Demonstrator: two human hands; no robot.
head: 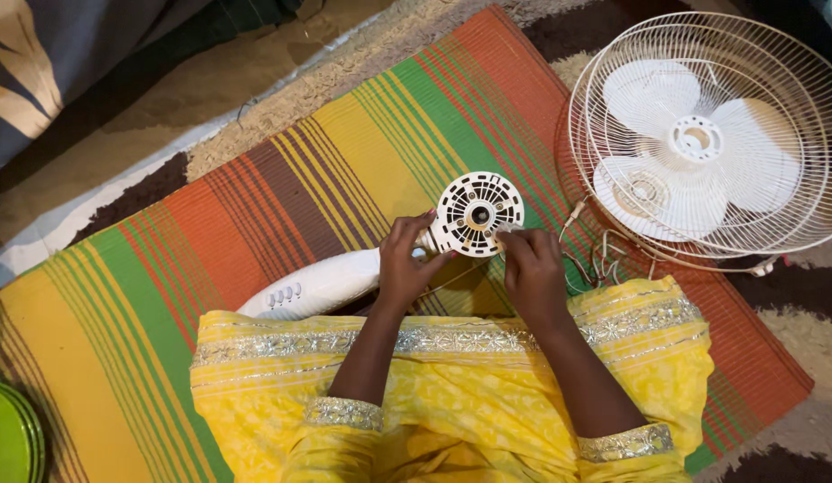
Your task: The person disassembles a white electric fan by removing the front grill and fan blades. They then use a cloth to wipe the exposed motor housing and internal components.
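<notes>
My left hand [405, 265] grips the neck of a white fan body just below its round motor housing [477, 214], which faces up with its shaft in the middle. My right hand [530, 266] pinches something small at the housing's right edge; I cannot tell what it is. The fan's white base with several buttons [310, 288] lies on a striped mat [255, 206] in front of my yellow-clad lap.
A white wire fan guard [707, 134] with a three-bladed white propeller [693, 148] inside lies to the right on the mat. Loose wires [604, 255] trail beside it. Green plates [12, 438] sit at the lower left. A shaggy rug surrounds the mat.
</notes>
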